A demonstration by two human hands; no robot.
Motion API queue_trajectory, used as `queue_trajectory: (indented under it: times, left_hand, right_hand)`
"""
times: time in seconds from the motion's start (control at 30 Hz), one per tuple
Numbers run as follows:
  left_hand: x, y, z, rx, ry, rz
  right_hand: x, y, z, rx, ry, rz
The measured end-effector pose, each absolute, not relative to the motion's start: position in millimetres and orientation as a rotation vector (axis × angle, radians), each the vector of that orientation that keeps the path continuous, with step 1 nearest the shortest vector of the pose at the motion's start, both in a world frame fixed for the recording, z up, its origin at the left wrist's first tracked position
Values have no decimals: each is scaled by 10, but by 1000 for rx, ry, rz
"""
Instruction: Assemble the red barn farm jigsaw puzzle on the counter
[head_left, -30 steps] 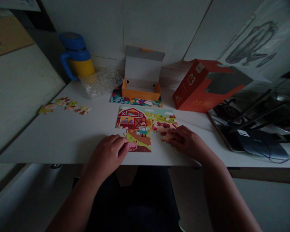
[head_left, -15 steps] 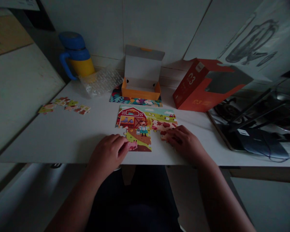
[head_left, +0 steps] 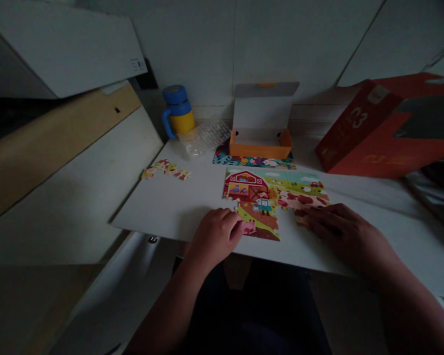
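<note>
A partly joined farm jigsaw puzzle [head_left: 259, 207] lies on the white table, showing a red barn, a farmer and a cow. My left hand [head_left: 219, 229] rests at its lower left edge with curled fingers, beside the pink pig; whatever its fingertips hold is hidden. My right hand [head_left: 342, 229] has its fingers on a brown-and-white jigsaw piece [head_left: 302, 217] just under the cow, partly covered by the fingertips. A gap of bare table separates that piece from the lower puzzle section. Several loose jigsaw pieces [head_left: 166, 169] lie at the table's left.
Behind the puzzle stands an open orange box [head_left: 261, 150] on a colourful printed card [head_left: 222, 157]. Clear plastic wrap [head_left: 207, 138] and a blue-and-yellow jug [head_left: 181, 116] are at the back left. A large red-orange box [head_left: 373, 143] stands on the right.
The view has swung left, so everything appears further right and more of the cabinet on the left shows. Both hands stay at about the same places by the puzzle.
</note>
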State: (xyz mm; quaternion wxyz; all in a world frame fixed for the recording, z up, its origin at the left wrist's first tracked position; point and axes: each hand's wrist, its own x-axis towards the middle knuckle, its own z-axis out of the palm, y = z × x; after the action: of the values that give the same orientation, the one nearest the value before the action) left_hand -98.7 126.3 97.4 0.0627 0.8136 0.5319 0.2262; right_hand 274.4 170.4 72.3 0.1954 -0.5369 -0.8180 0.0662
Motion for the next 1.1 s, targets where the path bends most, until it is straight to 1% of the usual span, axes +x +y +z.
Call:
queue_trajectory:
  times: [0.13, 0.27, 0.4, 0.5, 0.6, 0.7, 0.73, 0.9, 1.0, 1.1]
  left_hand:
    - [-980, 1260, 957, 2449, 1617, 680]
    - [-996, 1263, 944, 2405, 1570, 754]
    - [-1150, 1312, 1075, 2251, 1454, 835]
    - [-1429, 1482, 1214, 2239, 1574, 851]
    - [-1799, 1796, 1281, 2343, 1866, 770]
    - [-2122, 2148, 1251, 2358, 2111, 478]
    - [-2198, 2247, 1226, 2347, 2135, 437]
    - [-2351, 2463, 1096, 2298, 2154, 362]
    - [-2348, 2374, 1054, 2298, 2111, 360]
    - [-2335, 2171, 1051, 2306, 1985, 447]
  right_hand:
    - [2739, 1695, 737, -1501, -2270, 211]
    - [2746, 1693, 735, -1483, -2257, 226]
    - [2753, 1683, 729, -1454, -2239, 175]
    - [2745, 1671, 737, -1404, -2238, 167]
    - [2731, 1667, 752, -1394, -2229, 163]
    - [2707, 1669, 780, -1405, -2211, 143]
    - [2698, 1669, 792, -1407, -2210, 141]
    - [2658, 1663, 834, -1423, -2203, 161]
    - [2641, 1658, 848, -1434, -2190, 168]
    - [2625, 1657, 876, -1435, -2190, 169]
